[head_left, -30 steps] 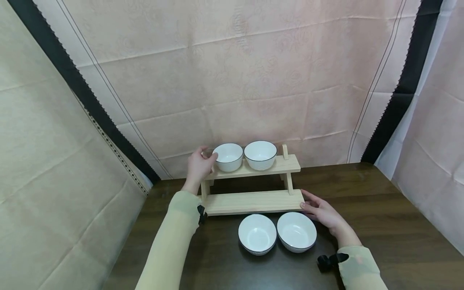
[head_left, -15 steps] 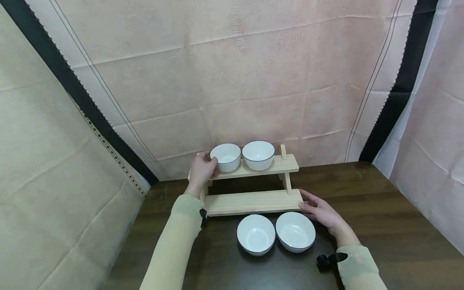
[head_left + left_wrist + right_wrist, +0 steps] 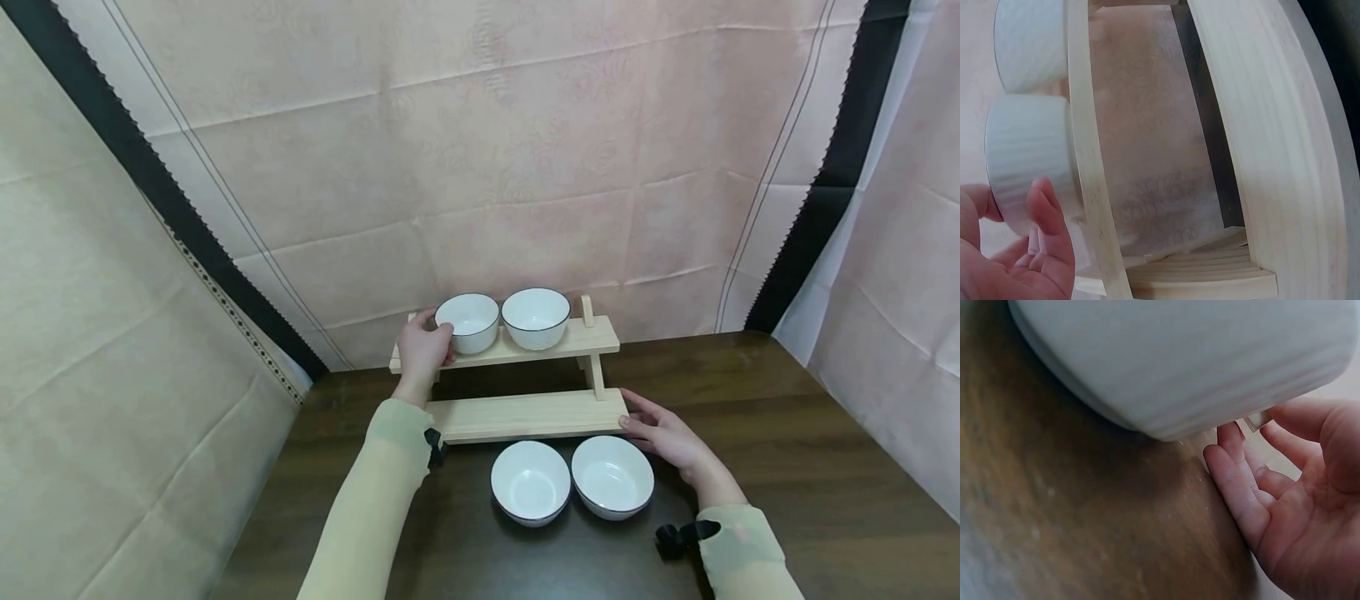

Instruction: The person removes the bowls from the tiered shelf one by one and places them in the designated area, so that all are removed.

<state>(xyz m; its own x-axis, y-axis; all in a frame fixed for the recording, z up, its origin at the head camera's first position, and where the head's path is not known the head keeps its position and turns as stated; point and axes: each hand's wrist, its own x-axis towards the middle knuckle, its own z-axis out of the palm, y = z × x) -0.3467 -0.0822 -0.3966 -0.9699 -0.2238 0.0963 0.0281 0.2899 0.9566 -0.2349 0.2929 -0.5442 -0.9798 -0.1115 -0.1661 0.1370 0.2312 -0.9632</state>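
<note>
Both long sleeves (image 3: 375,508) are pale yellow-green, with a small black fitting (image 3: 435,447) observed on the inward side of each cuff (image 3: 738,523).

Soft, diffuse light, murkiest at the right wrist
Head view fairly sharp, faint shadows around the front bowls (image 3: 531,483), greyish sheen on the counter (image 3: 555,565); lens distortion bows the lower board (image 3: 1285,131) in the left wrist view; the right wrist view is dim and blurred
</note>
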